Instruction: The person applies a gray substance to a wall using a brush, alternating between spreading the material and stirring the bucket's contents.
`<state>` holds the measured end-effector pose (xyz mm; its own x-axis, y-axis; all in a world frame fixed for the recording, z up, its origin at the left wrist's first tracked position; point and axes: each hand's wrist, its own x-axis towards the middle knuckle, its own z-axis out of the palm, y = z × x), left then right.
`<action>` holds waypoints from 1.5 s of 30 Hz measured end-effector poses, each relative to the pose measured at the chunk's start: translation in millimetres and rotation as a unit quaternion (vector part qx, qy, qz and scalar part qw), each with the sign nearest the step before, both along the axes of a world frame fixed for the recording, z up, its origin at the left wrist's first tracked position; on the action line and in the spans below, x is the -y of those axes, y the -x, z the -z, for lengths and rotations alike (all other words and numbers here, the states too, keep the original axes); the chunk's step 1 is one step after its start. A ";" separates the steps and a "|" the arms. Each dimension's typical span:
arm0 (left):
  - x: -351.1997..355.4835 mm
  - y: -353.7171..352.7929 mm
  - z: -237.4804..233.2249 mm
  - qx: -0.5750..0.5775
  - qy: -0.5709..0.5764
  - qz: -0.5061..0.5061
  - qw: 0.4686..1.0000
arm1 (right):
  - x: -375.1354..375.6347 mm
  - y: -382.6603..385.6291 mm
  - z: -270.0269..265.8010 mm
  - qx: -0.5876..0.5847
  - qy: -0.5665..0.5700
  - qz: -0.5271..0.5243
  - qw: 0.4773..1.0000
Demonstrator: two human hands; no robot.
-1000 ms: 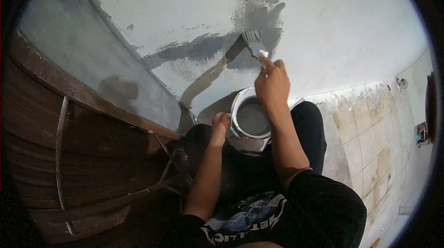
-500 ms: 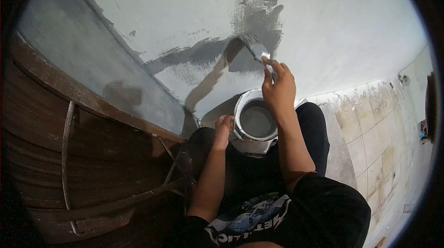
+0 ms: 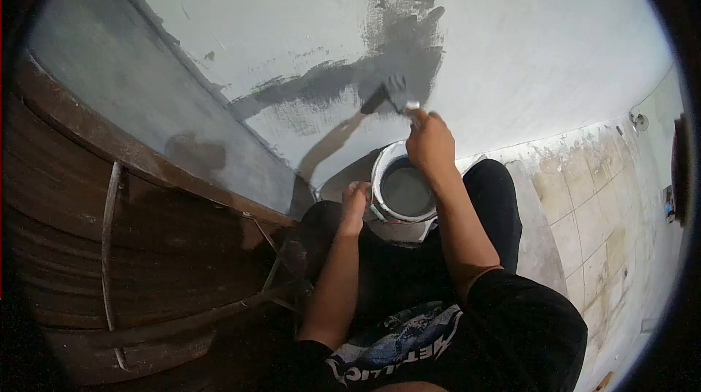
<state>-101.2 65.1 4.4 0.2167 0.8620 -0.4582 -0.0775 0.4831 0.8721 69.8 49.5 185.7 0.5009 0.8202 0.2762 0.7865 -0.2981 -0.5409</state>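
My right hand [image 3: 431,142] is closed round the handle of a paintbrush [image 3: 399,95], whose grey-coated bristles are at the wall. Around the brush, the white wall [image 3: 526,48] bears a wide patch of grey paint [image 3: 412,45], with a streak running to the left. Below it, between my knees, stands a white bucket [image 3: 376,187] with grey paint [image 3: 406,191] inside. My left hand [image 3: 355,206] grips the bucket's left rim side, its fingers partly hidden by the edge.
On the left is a dark brown wooden panel [image 3: 66,231] with a metal bar [image 3: 109,246]. A grey-painted strip [image 3: 146,100] runs diagonally beside it. Stained tiles [image 3: 584,224] cover the surface at right, with a round fitting [image 3: 640,122] beyond.
My right hand and the brush have moved slightly down and to the left over the grey patch. My left hand stays at the bucket.
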 end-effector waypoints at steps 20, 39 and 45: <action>3.4 0.9 -1.3 -0.020 0.009 -0.015 1.000 | -18.3 21.0 83.4 -0.009 0.078 -0.036 0.996; -0.6 1.1 -7.8 -0.021 0.007 -0.007 1.000 | -19.8 42.5 123.4 -0.006 0.050 -0.035 0.998; 1.3 0.2 -4.1 0.000 -0.007 -0.010 1.000 | -3.1 68.2 137.7 -0.163 -0.076 -0.018 0.984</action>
